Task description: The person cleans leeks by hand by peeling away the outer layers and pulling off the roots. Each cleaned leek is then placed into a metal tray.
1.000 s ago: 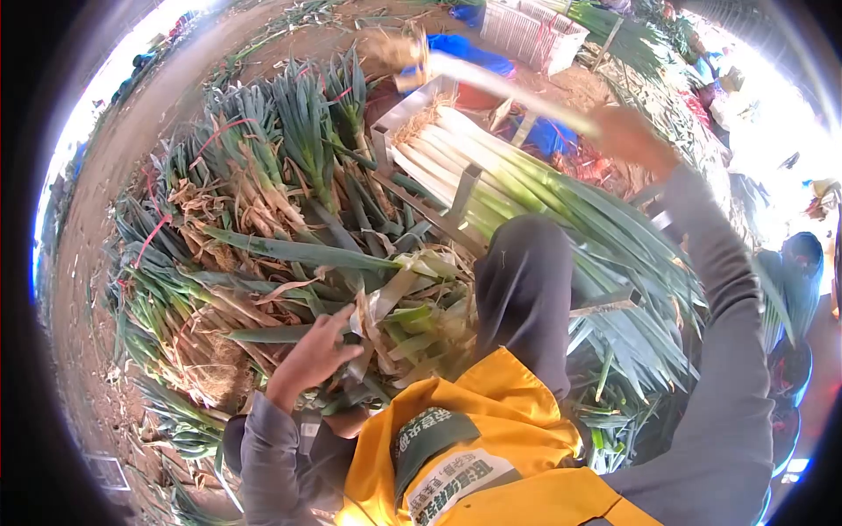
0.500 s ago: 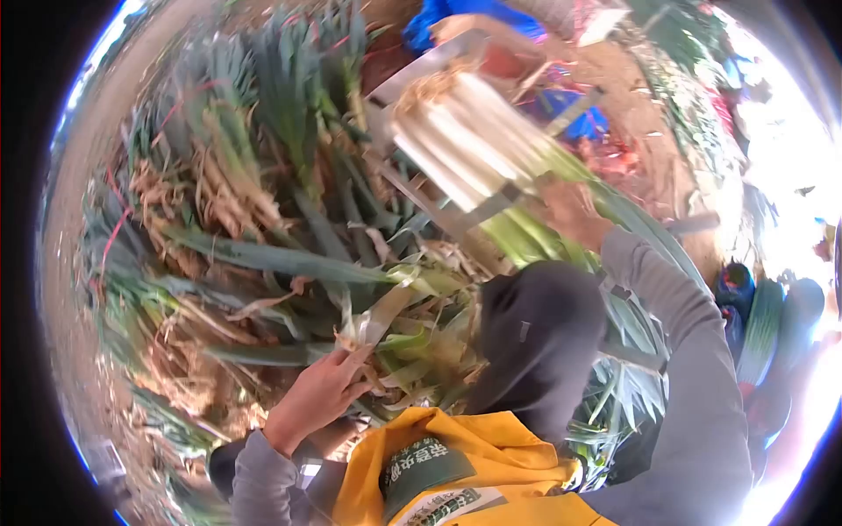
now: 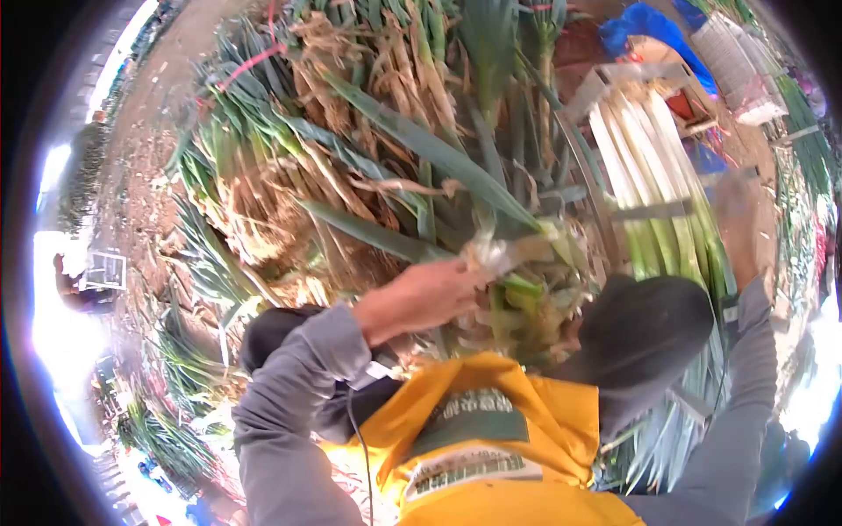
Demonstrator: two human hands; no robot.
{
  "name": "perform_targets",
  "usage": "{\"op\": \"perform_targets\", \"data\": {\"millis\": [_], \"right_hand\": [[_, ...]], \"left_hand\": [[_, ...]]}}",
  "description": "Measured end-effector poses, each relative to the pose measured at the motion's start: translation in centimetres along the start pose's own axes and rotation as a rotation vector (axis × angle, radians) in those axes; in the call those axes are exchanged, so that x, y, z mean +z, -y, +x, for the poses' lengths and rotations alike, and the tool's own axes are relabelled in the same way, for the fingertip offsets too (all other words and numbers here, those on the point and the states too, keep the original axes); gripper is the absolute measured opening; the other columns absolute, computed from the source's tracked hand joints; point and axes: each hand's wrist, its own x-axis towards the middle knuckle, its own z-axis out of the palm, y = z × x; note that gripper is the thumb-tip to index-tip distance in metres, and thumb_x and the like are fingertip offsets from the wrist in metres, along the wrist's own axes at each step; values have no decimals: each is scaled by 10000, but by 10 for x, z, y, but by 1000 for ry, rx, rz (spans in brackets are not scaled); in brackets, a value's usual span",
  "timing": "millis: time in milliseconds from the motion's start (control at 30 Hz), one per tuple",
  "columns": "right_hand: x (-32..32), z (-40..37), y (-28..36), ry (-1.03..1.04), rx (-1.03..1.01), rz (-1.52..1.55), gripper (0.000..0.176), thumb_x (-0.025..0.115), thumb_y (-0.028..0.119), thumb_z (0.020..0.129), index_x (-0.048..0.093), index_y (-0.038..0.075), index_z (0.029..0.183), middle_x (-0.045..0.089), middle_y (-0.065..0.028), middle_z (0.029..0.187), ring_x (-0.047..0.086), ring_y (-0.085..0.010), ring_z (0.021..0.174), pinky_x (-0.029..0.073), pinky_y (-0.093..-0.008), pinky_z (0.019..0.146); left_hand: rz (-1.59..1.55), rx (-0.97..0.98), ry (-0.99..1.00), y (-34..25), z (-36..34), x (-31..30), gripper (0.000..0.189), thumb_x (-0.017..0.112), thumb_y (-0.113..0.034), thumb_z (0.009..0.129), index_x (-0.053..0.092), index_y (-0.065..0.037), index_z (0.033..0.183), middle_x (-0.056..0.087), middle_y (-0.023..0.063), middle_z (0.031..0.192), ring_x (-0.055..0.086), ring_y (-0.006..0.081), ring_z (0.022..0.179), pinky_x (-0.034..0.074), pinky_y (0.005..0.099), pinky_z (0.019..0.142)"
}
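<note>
My left hand (image 3: 425,296) is closed, its fingertips at a pale, smeared piece (image 3: 488,254) above a heap of leek leaves and peelings (image 3: 535,307). What exactly the fingers hold is blurred. At the right, my right hand (image 3: 737,219) is smeared by motion beside a row of trimmed leeks (image 3: 653,167) with white stems. Its fingers do not show clearly. These leeks lie side by side in a metal frame (image 3: 653,210), roots away from me, green leaves running past my right knee.
Untrimmed leeks (image 3: 263,193) with dry roots, some tied with pink string (image 3: 254,66), are piled ahead and left. Beyond the frame lie a cardboard box (image 3: 684,83), a blue bag (image 3: 653,31) and a pale stack (image 3: 737,66). My dark-trousered knee (image 3: 653,320) is beside the leeks.
The view has swung left, so things sit further right. My left hand has closed at the pale piece over the peelings. My right hand has moved off the leeks to their right side.
</note>
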Motion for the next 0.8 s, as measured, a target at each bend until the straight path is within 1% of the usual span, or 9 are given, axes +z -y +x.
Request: {"op": "perform_targets", "data": {"millis": [100, 233, 300, 333, 367, 467, 600, 633, 800], "right_hand": [[7, 17, 183, 98, 65, -18, 373, 624, 221, 963, 620, 3, 1267, 684, -63, 1036, 654, -156, 947, 522, -282, 840], [92, 26, 227, 720, -167, -69, 491, 617, 330, 979, 601, -10, 1333, 658, -156, 1278, 671, -213, 1091, 539, -311, 900], [165, 8, 243, 865, -21, -289, 632, 659, 431, 945, 561, -24, 1373, 701, -149, 1137, 662, -148, 981, 517, -303, 867], [195, 2, 260, 1009, 187, -474, 870, 673, 585, 875, 470, -45, 1438, 656, -218, 1242, 652, -238, 1107, 499, -358, 962], [227, -6, 222, 1033, -7, -520, 1166, 607, 779, 795, 306, -93, 1509, 477, -317, 1441, 479, -397, 1357, 397, -438, 1130], [294, -44, 161, 1030, -7, -483, 1290, 669, 803, 715, 233, -98, 1528, 363, -390, 1487, 402, -475, 1389, 341, -450, 1171], [356, -132, 25, 720, 185, -338, 1343, 707, 803, 680, 201, -105, 1531, 394, -369, 1480, 429, -448, 1380, 351, -428, 1160], [365, -144, 4, 472, 113, -357, 1343, 714, 796, 682, 195, -106, 1532, 421, -354, 1471, 447, -427, 1375, 362, -417, 1149], [314, -141, 40, 701, 493, -82, 1333, 722, 789, 690, 195, -99, 1532, 456, -312, 1464, 447, -395, 1386, 352, -406, 1147]], "left_hand": [[2, 10, -28, 15, -14, 3, 507, 623, -330, 967, 504, -69, 1384, 589, 194, 1118, 625, 402, 996, 506, 485, 828], [-52, -246, -107, 45, -21, 19, 500, 586, -473, 967, 658, 14, 1053, 666, 234, 953, 655, 427, 908, 512, 488, 784], [-169, -373, -100, 61, -33, 37, 723, 520, -613, 961, 681, 76, 814, 690, 278, 842, 678, 448, 832, 518, 492, 767], [-168, -373, -90, 65, -41, 51, 723, 520, -613, 961, 681, 76, 814, 690, 278, 842, 678, 448, 832, 518, 492, 767], [-261, -436, -34, 68, -51, 66, 740, 514, -635, 960, 688, 75, 841, 687, 274, 840, 685, 429, 829, 519, 479, 770], [-550, -413, -101, 63, -84, 107, 826, 511, -726, 919, 695, 78, 873, 681, 263, 834, 701, 375, 826, 524, 441, 772], [-539, -757, 186, 96, -75, 159, 756, 506, -699, 940, 695, 32, 988, 701, 184, 894, 685, 292, 839, 526, 405, 800], [-680, -692, -28, 97, -65, 176, 742, 532, -672, 940, 671, 43, 1086, 696, 205, 1010, 669, 308, 957, 509, 395, 868], [-823, -839, -422, 60, -10, 216, 789, 626, -585, 927, 536, 76, 1348, 567, 244, 1384, 549, 324, 1265, 425, 367, 1038]]}}
